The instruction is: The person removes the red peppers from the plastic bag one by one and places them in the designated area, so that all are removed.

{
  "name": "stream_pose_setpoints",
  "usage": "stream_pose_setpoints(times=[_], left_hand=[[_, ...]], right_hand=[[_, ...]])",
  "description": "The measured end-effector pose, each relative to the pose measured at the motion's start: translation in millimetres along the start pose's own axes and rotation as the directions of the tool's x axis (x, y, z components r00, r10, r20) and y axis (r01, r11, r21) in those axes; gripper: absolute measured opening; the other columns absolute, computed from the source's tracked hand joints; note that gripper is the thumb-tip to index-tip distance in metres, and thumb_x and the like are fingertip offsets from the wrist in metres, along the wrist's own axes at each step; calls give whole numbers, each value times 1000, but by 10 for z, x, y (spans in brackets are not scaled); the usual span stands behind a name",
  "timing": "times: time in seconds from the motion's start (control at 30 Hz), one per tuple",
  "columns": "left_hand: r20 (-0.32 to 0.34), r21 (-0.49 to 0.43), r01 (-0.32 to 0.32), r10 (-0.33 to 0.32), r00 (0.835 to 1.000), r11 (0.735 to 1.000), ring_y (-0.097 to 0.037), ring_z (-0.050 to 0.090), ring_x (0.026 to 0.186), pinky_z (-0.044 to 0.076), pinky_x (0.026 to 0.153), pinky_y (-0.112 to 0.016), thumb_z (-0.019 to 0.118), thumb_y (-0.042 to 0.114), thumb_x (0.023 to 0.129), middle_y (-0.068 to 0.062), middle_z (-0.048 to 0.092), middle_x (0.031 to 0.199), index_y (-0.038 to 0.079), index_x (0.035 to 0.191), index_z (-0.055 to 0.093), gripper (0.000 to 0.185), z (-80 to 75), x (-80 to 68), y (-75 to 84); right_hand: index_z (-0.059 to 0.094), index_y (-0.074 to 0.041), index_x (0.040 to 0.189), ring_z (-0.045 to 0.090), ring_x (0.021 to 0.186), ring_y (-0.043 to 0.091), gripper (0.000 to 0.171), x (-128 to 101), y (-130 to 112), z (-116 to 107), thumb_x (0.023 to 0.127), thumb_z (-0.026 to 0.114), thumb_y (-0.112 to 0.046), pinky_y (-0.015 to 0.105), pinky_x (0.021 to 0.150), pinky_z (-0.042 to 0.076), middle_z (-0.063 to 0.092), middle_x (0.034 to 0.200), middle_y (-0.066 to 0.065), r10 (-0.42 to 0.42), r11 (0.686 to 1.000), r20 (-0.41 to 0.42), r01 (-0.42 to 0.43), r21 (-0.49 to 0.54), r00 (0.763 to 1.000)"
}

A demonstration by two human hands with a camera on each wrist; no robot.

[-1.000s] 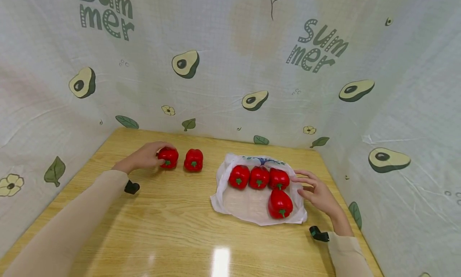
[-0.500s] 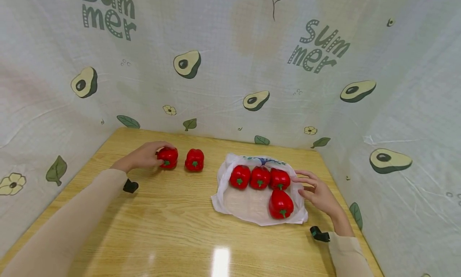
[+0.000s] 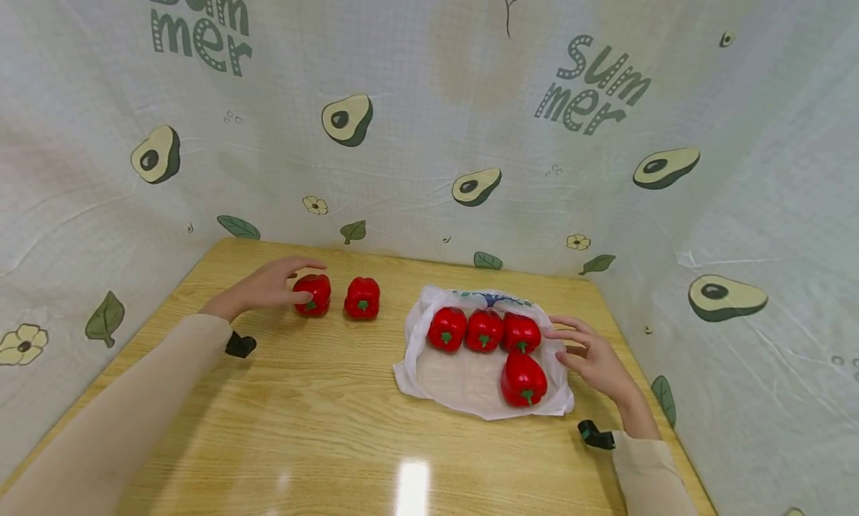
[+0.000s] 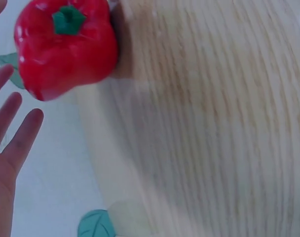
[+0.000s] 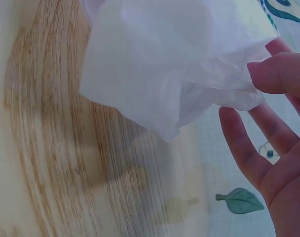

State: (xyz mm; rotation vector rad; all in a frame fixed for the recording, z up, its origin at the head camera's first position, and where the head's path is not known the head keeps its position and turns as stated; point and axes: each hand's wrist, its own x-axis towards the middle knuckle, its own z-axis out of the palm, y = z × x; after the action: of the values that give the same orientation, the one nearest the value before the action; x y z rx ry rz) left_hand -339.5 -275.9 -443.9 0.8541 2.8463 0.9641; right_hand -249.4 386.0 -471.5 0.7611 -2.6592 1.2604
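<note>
Under our left hand (image 3: 265,290) | red pepper (image 3: 312,294) on the desk (image 3: 322,426), fingers (image 4: 14,133) spread straight beside it, holding nothing | looks firm, glossy, likely slippery; we judge a wrap round the body best | second pepper (image 3: 362,297) just right | right hand (image 3: 593,363) relaxed, fingertips touching the white bag (image 3: 470,385) bearing four peppers (image 3: 483,330).
</note>
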Motion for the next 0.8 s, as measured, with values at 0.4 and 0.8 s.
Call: stream_pose_setpoints(times=[0.4, 0.8], left_hand=[[-17, 86, -143, 145, 989, 986, -34, 57, 133, 43, 113, -62, 77, 19, 94, -7, 59, 153, 18, 149, 60, 57, 69, 164, 512], [27, 59, -338, 337, 941, 939, -31, 52, 142, 40, 116, -61, 79, 18, 92, -3, 60, 152, 18, 146, 63, 57, 312, 305, 1130]], right_hand=[[73, -5, 133, 50, 137, 30, 41, -9, -2, -5, 95, 71, 10, 19, 96, 54, 51, 155, 15, 4, 1000, 3, -4, 0, 1000], [73, -8, 134, 49, 136, 8, 43, -1, 9, -9, 95, 70, 11, 22, 97, 54, 51, 155, 15, -3, 1000, 8, 3, 11, 1000]])
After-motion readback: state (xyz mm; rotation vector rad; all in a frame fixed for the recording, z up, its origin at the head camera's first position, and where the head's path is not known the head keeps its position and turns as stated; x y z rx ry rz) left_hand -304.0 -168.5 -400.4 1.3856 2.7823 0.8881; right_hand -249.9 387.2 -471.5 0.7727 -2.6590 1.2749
